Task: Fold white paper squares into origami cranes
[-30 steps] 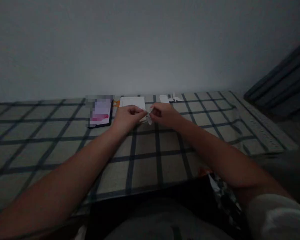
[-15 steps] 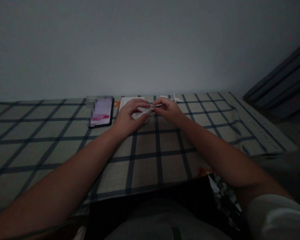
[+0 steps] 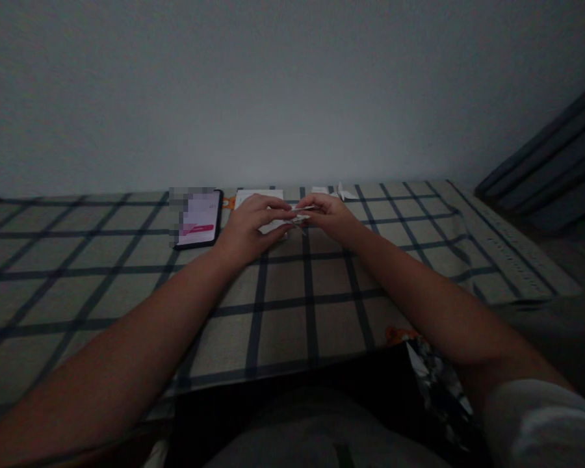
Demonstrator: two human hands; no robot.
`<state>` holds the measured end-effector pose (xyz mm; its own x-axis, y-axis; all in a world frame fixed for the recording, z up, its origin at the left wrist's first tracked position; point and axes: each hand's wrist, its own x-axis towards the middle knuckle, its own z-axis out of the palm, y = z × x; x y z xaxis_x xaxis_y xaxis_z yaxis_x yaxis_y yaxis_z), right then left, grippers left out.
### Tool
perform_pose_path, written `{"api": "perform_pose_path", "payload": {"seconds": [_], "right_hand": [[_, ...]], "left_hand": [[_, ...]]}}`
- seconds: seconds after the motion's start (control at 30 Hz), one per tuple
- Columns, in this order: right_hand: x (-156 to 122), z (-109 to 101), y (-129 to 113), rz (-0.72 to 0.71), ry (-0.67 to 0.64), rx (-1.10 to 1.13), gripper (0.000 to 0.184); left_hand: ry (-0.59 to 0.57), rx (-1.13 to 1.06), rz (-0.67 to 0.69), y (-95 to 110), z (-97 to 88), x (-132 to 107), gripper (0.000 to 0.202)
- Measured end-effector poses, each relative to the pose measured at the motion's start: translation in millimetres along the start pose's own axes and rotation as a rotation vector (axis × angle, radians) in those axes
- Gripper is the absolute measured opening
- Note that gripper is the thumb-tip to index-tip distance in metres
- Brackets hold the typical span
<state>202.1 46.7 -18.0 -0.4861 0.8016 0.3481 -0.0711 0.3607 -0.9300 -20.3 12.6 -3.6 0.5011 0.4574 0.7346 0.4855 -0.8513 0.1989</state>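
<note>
My left hand [image 3: 253, 224] and my right hand [image 3: 329, 218] meet over the far middle of a checked cloth [image 3: 283, 292]. Both pinch a small folded piece of white paper [image 3: 299, 211] between their fingertips, held just above the cloth. A white pad of paper [image 3: 256, 196] lies right behind my left hand, partly hidden by it. The light is dim, so the paper's exact shape is hard to make out.
A phone [image 3: 197, 218] with a lit screen lies left of my hands. Small white folded paper pieces [image 3: 338, 191] sit at the far edge by the wall. A dark bag with a patterned part [image 3: 433, 383] rests near my lap. Striped fabric [image 3: 556, 162] rises at the right.
Both hands lifted slightly and shifted toward the far edge. The paper went from hanging down between the fingers to lying flatter between the two pinches.
</note>
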Motion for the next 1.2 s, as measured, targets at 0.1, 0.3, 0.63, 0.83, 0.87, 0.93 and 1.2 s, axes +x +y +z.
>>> {"api": "perform_pose_path", "payload": {"seconds": [0.1, 0.3, 0.63, 0.83, 0.87, 0.93, 1.2], "right_hand": [[0, -1, 4, -0.042, -0.006, -0.09, 0.045], [-6, -2, -6, -0.448, 0.083, -0.558, 0.043], [-3, -11, -19, -0.678, -0.05, -0.837, 0.025], [-6, -8, -21, -0.584, -0.099, -0.808, 0.026], [-6, -8, -22, -0.584, -0.094, -0.805, 0.025], [-6, -7, -22, -0.6, -0.074, -0.787, 0.022], [-3, -4, -22, -0.613, -0.022, -0.744, 0.017]], "left_hand": [[0.008, 0.032, 0.013, -1, -0.3, -1, 0.019], [0.08, 0.063, -0.021, -2, -2.1, 1, 0.017], [0.06, 0.056, -0.028, -1, -3.4, 2, 0.014], [0.02, 0.019, -0.055, -1, -4.2, 3, 0.016], [0.028, 0.012, -0.044, -1, -4.4, 3, 0.015], [0.048, -0.001, -0.016, 0, -4.9, 4, 0.014], [0.053, 0.039, -0.039, -1, -5.1, 3, 0.016]]}}
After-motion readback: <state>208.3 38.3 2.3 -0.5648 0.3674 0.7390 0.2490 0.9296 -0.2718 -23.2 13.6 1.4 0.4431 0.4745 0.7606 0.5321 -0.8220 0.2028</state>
